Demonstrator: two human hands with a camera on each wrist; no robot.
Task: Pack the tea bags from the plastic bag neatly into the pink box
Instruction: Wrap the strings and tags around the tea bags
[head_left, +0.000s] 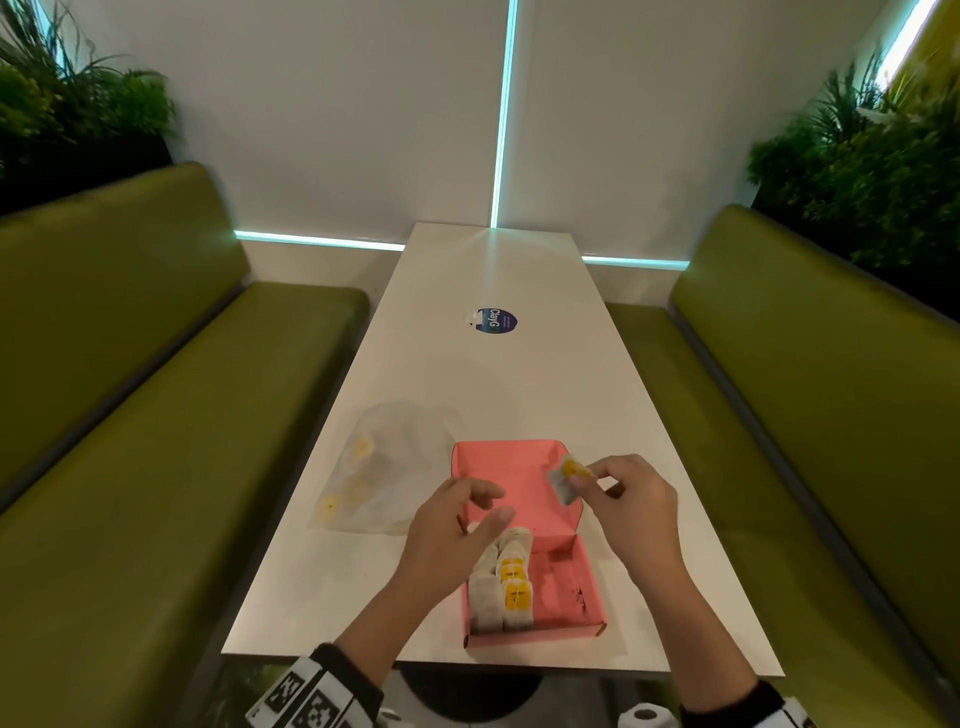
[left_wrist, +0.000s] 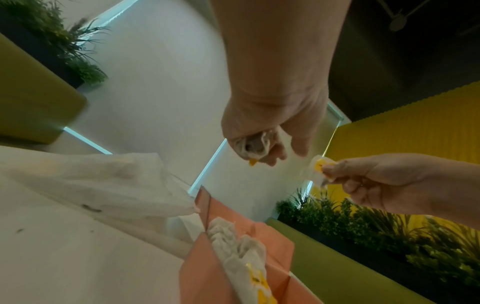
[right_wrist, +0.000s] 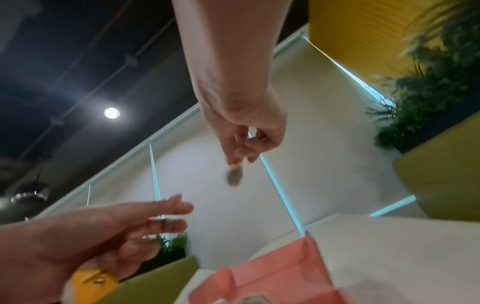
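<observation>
The pink box (head_left: 571, 582) lies open near the table's front edge, its lid (head_left: 509, 467) folded away from me. A row of tea bags (head_left: 506, 582) with yellow tags fills the box's left side. My right hand (head_left: 587, 478) pinches one tea bag (head_left: 566, 480) above the lid's right edge. My left hand (head_left: 493, 501) hovers over the box with thumb and forefinger extended. In the left wrist view its other fingers curl round a crumpled tea bag (left_wrist: 255, 144). The clear plastic bag (head_left: 384, 467) lies left of the box with several tea bags inside.
The white table (head_left: 519, 374) runs away from me, with a round blue sticker (head_left: 496, 321) at its middle. Green benches (head_left: 156, 415) flank it on both sides, with plants (head_left: 857, 171) behind them. Tissue rolls (head_left: 647, 717) sit below the front edge.
</observation>
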